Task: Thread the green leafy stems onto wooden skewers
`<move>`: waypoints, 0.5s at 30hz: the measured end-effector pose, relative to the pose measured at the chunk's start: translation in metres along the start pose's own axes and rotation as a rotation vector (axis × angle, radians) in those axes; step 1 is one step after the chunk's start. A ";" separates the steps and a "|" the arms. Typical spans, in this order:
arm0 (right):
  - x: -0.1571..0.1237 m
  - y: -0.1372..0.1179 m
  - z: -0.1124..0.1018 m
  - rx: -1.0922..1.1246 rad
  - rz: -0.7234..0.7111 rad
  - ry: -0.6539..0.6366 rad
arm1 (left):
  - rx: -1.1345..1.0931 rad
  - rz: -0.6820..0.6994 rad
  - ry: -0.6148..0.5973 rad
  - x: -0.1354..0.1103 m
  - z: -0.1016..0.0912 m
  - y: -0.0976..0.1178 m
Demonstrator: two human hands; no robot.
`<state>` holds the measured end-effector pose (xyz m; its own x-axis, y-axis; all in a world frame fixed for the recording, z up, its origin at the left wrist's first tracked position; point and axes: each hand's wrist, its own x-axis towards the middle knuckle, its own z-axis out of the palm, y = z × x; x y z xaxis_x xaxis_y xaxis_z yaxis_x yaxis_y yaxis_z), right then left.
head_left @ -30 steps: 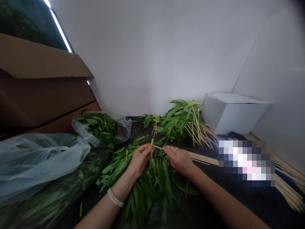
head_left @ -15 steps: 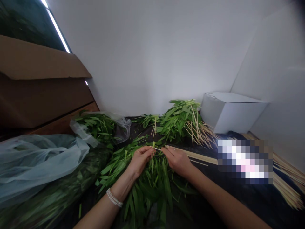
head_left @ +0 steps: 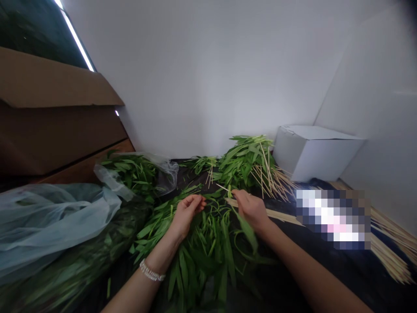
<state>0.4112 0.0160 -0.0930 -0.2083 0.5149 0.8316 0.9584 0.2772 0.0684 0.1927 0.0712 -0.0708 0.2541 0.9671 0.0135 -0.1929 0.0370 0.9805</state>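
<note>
My right hand (head_left: 250,211) is closed on a thin wooden skewer (head_left: 222,187), whose tip points up and left. A green stem (head_left: 230,190) sits across the skewer just ahead of my fingers, and a blurred leaf (head_left: 248,230) hangs below that hand. To the left, my left hand (head_left: 187,214) has its fingers curled together over the leafy stems, with nothing visible in them. Beneath and between both hands lies a loose pile of long green leafy stems (head_left: 208,256). Several bare skewers (head_left: 283,216) lie behind my right hand.
Skewered greens (head_left: 244,161) are heaped against the wall beside a white box (head_left: 319,156). A smaller skewered bunch (head_left: 208,164) lies left of them. Plastic bags (head_left: 58,217) of greens and a cardboard box (head_left: 58,130) stand left. More skewers (head_left: 394,261) lie right, near a blurred-out patch.
The skewer and green stem have moved right and slightly up with my right hand, away from my left. My left hand has let go of the stem and shifted slightly left.
</note>
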 end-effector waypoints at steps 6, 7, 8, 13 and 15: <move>-0.004 0.005 0.006 0.018 0.014 -0.035 | 0.420 0.166 -0.187 -0.007 0.002 0.004; -0.005 0.005 0.007 0.015 0.011 -0.034 | 0.528 0.190 -0.247 -0.008 0.001 0.004; -0.005 0.005 0.007 0.012 0.013 -0.040 | 0.638 0.212 -0.306 -0.009 -0.001 0.004; -0.005 0.003 0.006 0.042 0.036 -0.085 | 1.077 0.291 -0.298 -0.009 -0.013 0.003; -0.005 0.003 0.006 0.052 0.038 -0.090 | 1.163 0.270 -0.224 -0.010 -0.016 0.005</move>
<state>0.4138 0.0192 -0.1005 -0.1906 0.5961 0.7800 0.9552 0.2960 0.0071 0.1746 0.0661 -0.0691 0.5173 0.8397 0.1655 0.6713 -0.5181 0.5301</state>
